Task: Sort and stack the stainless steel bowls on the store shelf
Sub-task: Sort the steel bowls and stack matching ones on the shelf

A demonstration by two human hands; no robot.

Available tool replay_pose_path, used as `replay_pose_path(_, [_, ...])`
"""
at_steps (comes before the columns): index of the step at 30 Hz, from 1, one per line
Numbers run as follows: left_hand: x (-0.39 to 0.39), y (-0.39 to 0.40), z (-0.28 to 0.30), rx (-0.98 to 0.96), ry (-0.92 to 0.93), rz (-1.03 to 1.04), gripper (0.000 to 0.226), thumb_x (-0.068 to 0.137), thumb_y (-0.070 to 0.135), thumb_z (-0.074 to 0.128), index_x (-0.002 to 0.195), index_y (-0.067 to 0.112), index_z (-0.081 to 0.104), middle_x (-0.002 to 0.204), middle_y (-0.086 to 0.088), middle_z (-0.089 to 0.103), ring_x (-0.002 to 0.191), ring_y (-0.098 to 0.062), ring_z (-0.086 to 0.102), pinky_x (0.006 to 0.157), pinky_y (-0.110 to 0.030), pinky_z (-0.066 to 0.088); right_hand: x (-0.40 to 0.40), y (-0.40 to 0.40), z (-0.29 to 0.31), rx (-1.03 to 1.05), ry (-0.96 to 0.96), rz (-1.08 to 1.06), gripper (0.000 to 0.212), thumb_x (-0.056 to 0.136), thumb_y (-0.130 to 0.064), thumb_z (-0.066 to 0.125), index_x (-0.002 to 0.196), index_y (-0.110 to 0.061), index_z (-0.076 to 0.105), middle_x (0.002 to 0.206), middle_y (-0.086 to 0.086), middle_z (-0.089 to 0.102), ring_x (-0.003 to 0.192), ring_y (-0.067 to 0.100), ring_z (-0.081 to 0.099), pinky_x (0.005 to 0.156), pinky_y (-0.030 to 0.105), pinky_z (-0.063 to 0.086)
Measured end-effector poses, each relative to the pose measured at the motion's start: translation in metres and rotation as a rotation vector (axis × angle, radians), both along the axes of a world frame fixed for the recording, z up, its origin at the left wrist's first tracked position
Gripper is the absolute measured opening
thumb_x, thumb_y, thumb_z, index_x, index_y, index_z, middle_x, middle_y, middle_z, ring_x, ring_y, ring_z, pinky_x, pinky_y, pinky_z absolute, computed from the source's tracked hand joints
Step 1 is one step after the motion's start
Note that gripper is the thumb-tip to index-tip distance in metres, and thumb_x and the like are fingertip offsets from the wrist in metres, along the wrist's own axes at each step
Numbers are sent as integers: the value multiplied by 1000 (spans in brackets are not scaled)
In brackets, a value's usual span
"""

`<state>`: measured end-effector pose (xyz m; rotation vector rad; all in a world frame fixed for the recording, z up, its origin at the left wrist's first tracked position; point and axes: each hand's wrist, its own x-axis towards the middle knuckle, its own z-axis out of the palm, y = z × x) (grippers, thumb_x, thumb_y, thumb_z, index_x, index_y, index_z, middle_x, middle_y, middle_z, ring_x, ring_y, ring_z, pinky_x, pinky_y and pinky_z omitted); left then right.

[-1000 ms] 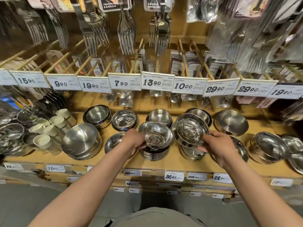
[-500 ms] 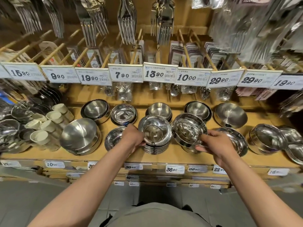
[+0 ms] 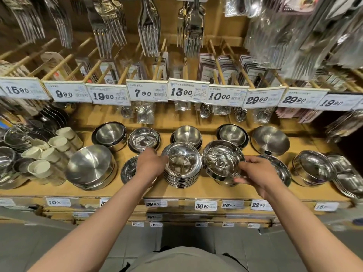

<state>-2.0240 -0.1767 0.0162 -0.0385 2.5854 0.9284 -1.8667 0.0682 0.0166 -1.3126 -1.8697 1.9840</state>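
A stack of small steel bowls point(image 3: 181, 174) stands at the middle of the wooden shelf point(image 3: 196, 190). My left hand point(image 3: 151, 163) holds the left rim of the top small bowl point(image 3: 180, 158), which sits on that stack. My right hand point(image 3: 257, 173) grips a shiny steel bowl point(image 3: 222, 160) by its right rim, thumb on top and fingers below. That bowl is tilted towards me, just right of the stack, over another bowl that is mostly hidden beneath it.
A large bowl stack point(image 3: 90, 165) and white cups point(image 3: 39, 167) stand left. A shallow dish point(image 3: 127, 169) lies under my left wrist. Several bowls point(image 3: 187, 135) line the back row. More bowls point(image 3: 312, 167) and trays point(image 3: 347, 177) are right. Forks and price tags point(image 3: 147, 93) hang above.
My left hand has lowered the small bowl onto the stack. My right hand has brought its bowl down and closer to the stack. The view has tilted down slightly.
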Motion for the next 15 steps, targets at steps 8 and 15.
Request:
replay_pose_path(8, [25, 70, 42, 400, -162, -398, 14, 95, 38, 65, 100, 25, 67, 95, 2, 73, 81, -15, 73, 73, -32, 64, 11, 43, 18, 60, -19, 94, 14, 86, 7, 66, 93, -6, 68, 78, 10, 71, 59, 17, 72, 45, 26, 57])
replay_pose_path(15, [47, 131, 34, 476, -388, -367, 15, 97, 20, 65, 105, 8, 67, 106, -17, 73, 89, -26, 77, 83, -37, 64, 16, 81, 37, 122, 35, 128, 13, 89, -8, 74, 101, -5, 73, 107, 16, 74, 95, 32, 74, 67, 36, 63])
